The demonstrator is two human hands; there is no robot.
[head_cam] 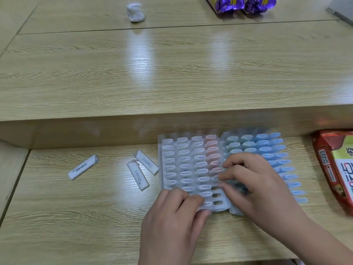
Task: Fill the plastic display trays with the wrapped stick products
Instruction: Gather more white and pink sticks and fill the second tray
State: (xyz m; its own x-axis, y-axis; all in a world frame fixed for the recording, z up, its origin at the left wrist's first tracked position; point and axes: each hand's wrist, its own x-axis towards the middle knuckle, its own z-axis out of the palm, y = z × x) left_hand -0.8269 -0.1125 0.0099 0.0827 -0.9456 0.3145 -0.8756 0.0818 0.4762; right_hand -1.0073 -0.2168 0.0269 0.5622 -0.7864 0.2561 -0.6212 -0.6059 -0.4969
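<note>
Two clear plastic display trays lie side by side on the lower desk. The left tray (189, 169) holds several white sticks and a column of pink ones, with a few bare slots at its near right. The right tray (275, 159) holds blue sticks. My left hand (172, 215) grips the left tray's near edge, thumb under it. My right hand (252, 186) rests with curled fingers across the seam between the trays; whether it holds a stick is hidden. Three loose white wrapped sticks lie to the left: one apart (83, 167), and a touching pair (138, 175), (146, 162).
A raised wooden shelf (172, 83) runs behind the trays. A red snack packet (336, 169) lies at the right edge. A crumpled white tissue (134, 12) and purple foil bags (244, 3) sit far back. A grey object (342, 11) shows at the top right.
</note>
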